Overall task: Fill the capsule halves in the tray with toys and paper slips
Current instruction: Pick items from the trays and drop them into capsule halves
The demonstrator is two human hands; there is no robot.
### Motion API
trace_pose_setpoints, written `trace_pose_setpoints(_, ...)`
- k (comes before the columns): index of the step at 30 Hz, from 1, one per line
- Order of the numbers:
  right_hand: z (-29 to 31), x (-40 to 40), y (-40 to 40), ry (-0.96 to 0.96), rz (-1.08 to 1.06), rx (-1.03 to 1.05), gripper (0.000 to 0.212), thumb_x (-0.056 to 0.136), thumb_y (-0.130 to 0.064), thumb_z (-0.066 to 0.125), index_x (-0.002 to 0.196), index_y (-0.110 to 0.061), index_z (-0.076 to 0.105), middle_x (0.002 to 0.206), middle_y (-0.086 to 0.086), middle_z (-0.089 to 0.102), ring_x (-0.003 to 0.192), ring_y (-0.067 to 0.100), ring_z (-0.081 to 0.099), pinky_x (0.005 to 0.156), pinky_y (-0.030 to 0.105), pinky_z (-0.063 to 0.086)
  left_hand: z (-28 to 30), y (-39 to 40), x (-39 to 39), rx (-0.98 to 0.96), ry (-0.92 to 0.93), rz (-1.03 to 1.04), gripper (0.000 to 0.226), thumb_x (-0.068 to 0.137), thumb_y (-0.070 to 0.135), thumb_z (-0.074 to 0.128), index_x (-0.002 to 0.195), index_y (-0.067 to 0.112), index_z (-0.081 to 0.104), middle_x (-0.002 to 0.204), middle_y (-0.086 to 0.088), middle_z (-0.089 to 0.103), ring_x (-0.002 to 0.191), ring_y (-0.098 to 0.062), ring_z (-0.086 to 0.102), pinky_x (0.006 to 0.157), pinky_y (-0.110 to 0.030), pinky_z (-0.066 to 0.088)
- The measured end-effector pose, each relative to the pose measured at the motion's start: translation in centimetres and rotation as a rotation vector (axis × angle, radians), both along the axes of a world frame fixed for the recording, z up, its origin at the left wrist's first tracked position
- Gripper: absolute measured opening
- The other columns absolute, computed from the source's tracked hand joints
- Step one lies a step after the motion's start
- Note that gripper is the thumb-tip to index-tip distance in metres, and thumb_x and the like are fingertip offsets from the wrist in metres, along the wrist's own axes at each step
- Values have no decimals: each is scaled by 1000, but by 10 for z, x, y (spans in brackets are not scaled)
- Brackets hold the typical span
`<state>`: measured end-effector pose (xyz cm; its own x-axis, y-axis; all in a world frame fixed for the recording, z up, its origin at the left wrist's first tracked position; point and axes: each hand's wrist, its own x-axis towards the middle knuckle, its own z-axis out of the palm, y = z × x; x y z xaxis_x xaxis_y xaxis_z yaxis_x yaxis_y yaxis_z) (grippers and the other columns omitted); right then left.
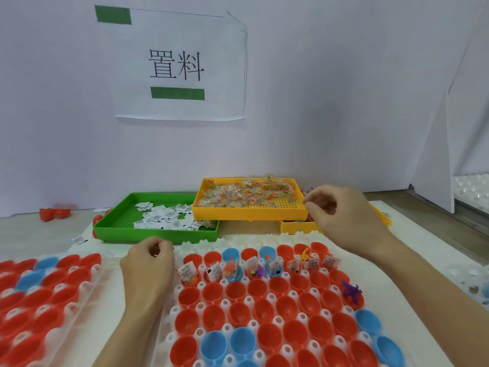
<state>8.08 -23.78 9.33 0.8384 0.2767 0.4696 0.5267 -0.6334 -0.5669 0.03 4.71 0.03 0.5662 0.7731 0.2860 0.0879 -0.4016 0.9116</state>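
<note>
Left hand [148, 263] curled loosely beside the white tray [225, 304], whether it held something could not be told, green basket [156, 229] with paper slips [164, 219], yellow basket [248, 214] with bead packets [246, 194], capsule halves [239, 292] mostly empty, back row holding toys and slips, right hand [344, 215] with fingers bent over the lower yellow basket [299, 227], grip unclear.

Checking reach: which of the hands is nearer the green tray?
Left. The left hand sits just in front of the green tray; the right hand is off beside the yellow tray.
</note>
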Motion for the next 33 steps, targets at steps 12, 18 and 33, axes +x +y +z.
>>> trace_pose_setpoints(12, -4, 104, 90, 252, -92, -475, 35, 89, -25, 75, 109, 3, 72, 113, 18, 71, 104, 30, 66, 90, 40, 55, 3, 0, -2, 7, -45, 2, 27, 85, 10, 53, 59, 7, 62, 58, -10, 61, 59, -26, 51, 55, -34, 41)
trace_pose_setpoints(18, -12, 113, 93, 194, -141, -453, 27, 87, -11, 74, 110, 2, 71, 115, 19, 70, 108, 31, 65, 92, 43, 55, 1, 0, -2, 22, -42, 2, 28, 85, 12, 53, 58, 9, 61, 56, -7, 61, 57, -23, 50, 55, -34, 41)
trace_pose_setpoints(33, 13, -2, -16, 53, 28, 75, 17, 73, -31, 86, 87, -33, 76, 74, -12, 72, 69, 5, 67, 58, 11, 49, 1, 0, -2, 47, -16, -2, 27, 86, 15, 53, 62, 14, 65, 62, -4, 65, 68, -26, 60, 63, -41, 47)
